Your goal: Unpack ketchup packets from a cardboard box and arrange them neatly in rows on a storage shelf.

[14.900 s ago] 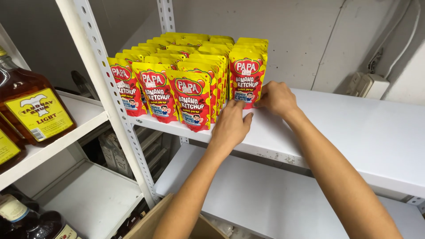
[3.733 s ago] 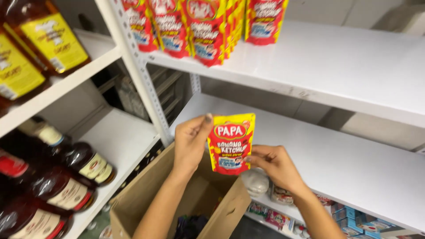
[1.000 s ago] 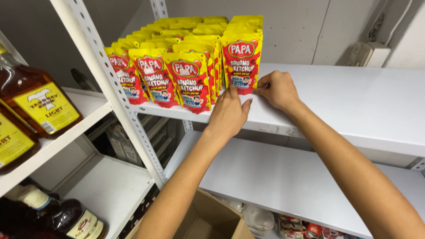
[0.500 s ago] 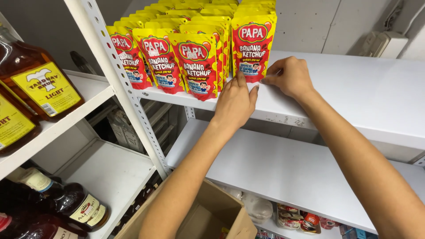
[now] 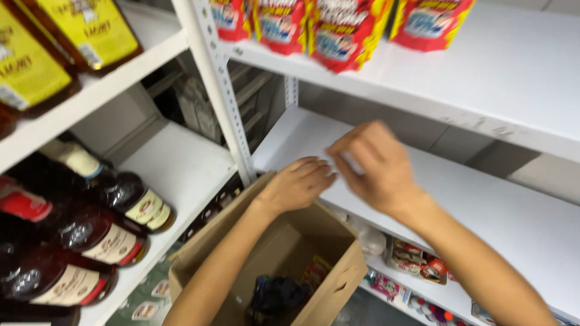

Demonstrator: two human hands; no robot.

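White metal shelving (image 5: 519, 78) with a perforated upright post (image 5: 217, 90) fills the view; the boards are smooth, painted and flat. On the upper shelf stands a row of red-and-yellow pouches (image 5: 338, 30), glossy and soft-sided, cut off at the top edge so only their lower halves show. In the bay to the left, bottles of dark brown liquid (image 5: 103, 229) with pale caps and paper labels lie or lean together; yellow-labelled bottles (image 5: 78, 30) stand on the shelf above them, also cropped. An open cardboard box (image 5: 326, 284), brown and matte, sits below the middle shelf (image 5: 519, 223); a red pouch and a dark, blurred item lie at its bottom, hard to make out. The left hand (image 5: 296, 184) hovers over the box's rim, fingers loosely curled, empty. The right hand (image 5: 374, 163) hangs just beside it in front of the middle shelf, fingers bent toward the thumb; motion blur hides whether it pinches anything. Small packaged goods on the lowest shelf (image 5: 417, 265) are partly hidden.
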